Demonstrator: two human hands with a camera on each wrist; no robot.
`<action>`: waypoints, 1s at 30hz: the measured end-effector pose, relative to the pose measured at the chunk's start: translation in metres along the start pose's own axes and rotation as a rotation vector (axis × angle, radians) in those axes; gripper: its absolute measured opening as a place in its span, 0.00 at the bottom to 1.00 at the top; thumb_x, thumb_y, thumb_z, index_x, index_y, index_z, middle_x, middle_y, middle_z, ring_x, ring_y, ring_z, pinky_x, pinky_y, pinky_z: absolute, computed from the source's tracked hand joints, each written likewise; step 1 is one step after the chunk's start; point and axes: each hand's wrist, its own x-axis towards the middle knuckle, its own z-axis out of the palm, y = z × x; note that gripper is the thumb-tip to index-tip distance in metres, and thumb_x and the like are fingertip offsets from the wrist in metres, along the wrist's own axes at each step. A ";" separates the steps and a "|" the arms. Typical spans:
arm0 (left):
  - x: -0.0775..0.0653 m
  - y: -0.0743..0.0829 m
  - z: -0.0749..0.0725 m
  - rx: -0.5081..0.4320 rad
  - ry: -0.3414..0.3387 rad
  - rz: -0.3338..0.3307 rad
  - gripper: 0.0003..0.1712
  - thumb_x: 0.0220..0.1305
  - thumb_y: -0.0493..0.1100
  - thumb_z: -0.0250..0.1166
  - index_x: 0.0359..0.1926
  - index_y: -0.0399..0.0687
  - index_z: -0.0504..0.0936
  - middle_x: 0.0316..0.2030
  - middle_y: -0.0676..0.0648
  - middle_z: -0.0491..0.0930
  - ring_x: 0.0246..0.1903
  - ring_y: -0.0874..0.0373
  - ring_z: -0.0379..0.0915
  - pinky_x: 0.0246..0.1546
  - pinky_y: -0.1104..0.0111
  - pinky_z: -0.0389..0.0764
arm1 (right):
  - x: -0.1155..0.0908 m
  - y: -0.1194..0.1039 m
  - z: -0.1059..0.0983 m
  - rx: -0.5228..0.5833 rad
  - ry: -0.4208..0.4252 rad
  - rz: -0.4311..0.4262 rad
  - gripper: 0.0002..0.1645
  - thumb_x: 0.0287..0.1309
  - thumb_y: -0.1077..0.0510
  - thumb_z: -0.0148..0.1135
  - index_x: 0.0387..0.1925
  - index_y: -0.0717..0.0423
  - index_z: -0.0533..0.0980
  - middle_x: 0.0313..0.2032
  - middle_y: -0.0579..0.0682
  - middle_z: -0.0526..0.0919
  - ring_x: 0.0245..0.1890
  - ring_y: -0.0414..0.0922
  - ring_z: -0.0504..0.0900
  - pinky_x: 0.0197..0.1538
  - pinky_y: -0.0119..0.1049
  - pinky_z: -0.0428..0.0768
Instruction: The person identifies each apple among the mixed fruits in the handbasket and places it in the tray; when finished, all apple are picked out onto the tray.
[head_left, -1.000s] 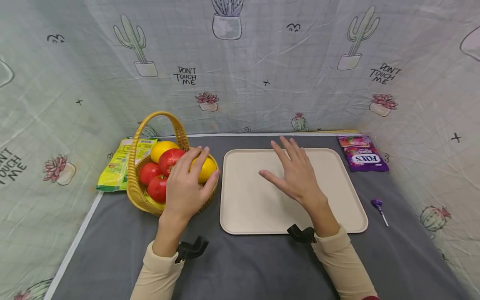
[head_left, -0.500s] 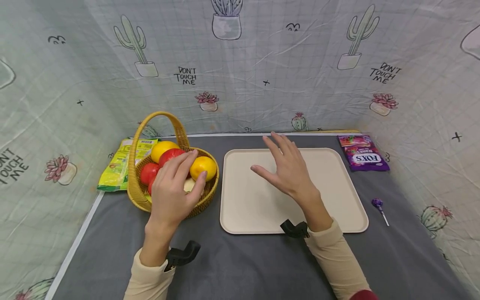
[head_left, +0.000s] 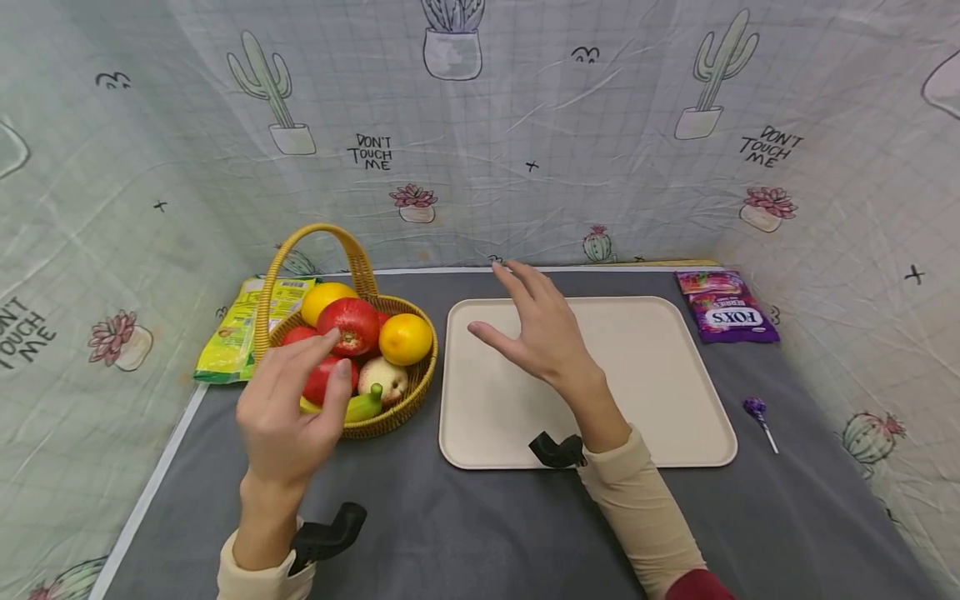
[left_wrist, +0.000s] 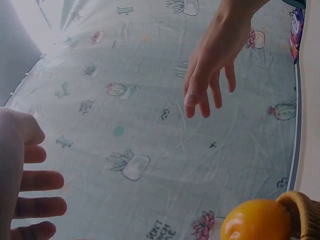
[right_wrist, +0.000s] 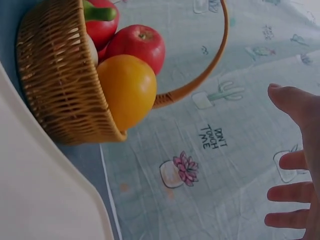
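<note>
- Hovering empty-handed seems your step: left hand [head_left: 285,410] near-left of basket [head_left: 388,423], right hand [head_left: 545,335] right of it.
- Thumbs and fingers apart.
- Picking fruit [head_left: 406,339] calls for lowering, curling.

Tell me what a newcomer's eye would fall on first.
Probably the yellow wicker basket, heaped with red and yellow fruit, on the left of the grey table. Next, in the head view, the empty left hand overlaps the basket's near edge and the empty right hand the pale tray. The purple packet beside the tray's far right corner also stands out.
</note>
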 end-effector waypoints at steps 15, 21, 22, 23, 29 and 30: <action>0.016 -0.031 -0.035 0.037 0.350 -0.335 0.16 0.58 0.37 0.59 0.38 0.28 0.86 0.34 0.40 0.88 0.30 0.76 0.72 0.37 0.80 0.69 | 0.015 -0.018 0.030 0.100 -0.049 -0.010 0.49 0.59 0.32 0.62 0.76 0.46 0.61 0.74 0.53 0.65 0.73 0.54 0.64 0.69 0.56 0.69; 0.005 -0.064 -0.047 0.094 0.243 -0.550 0.17 0.64 0.39 0.59 0.47 0.31 0.86 0.39 0.60 0.84 0.33 0.75 0.71 0.36 0.79 0.68 | 0.017 -0.022 0.045 0.140 -0.070 -0.014 0.48 0.59 0.33 0.62 0.75 0.48 0.62 0.73 0.52 0.65 0.72 0.53 0.65 0.67 0.55 0.72; 0.001 -0.072 -0.049 0.113 0.222 -0.593 0.17 0.65 0.40 0.60 0.48 0.33 0.86 0.39 0.63 0.82 0.33 0.75 0.71 0.35 0.80 0.68 | 0.017 -0.023 0.048 0.145 -0.076 -0.013 0.48 0.59 0.33 0.62 0.75 0.48 0.62 0.73 0.52 0.65 0.71 0.53 0.65 0.66 0.55 0.72; -0.003 -0.080 -0.050 0.138 0.196 -0.634 0.17 0.66 0.40 0.60 0.50 0.35 0.86 0.40 0.66 0.80 0.34 0.75 0.70 0.35 0.80 0.68 | 0.018 -0.023 0.051 0.152 -0.082 -0.012 0.48 0.59 0.33 0.62 0.75 0.48 0.62 0.73 0.52 0.66 0.71 0.53 0.66 0.66 0.55 0.73; -0.031 -0.123 -0.053 0.220 0.084 -0.794 0.19 0.68 0.46 0.60 0.58 0.54 0.84 0.46 0.67 0.77 0.38 0.77 0.71 0.37 0.80 0.69 | 0.024 -0.028 0.065 0.168 -0.121 -0.013 0.48 0.59 0.33 0.62 0.75 0.46 0.61 0.71 0.52 0.67 0.69 0.52 0.68 0.65 0.53 0.74; -0.034 -0.128 -0.052 0.227 0.068 -0.808 0.20 0.69 0.47 0.60 0.59 0.56 0.83 0.48 0.64 0.78 0.39 0.77 0.71 0.37 0.80 0.68 | 0.026 -0.029 0.067 0.168 -0.125 -0.017 0.48 0.59 0.33 0.62 0.75 0.46 0.61 0.71 0.52 0.68 0.69 0.52 0.68 0.65 0.53 0.74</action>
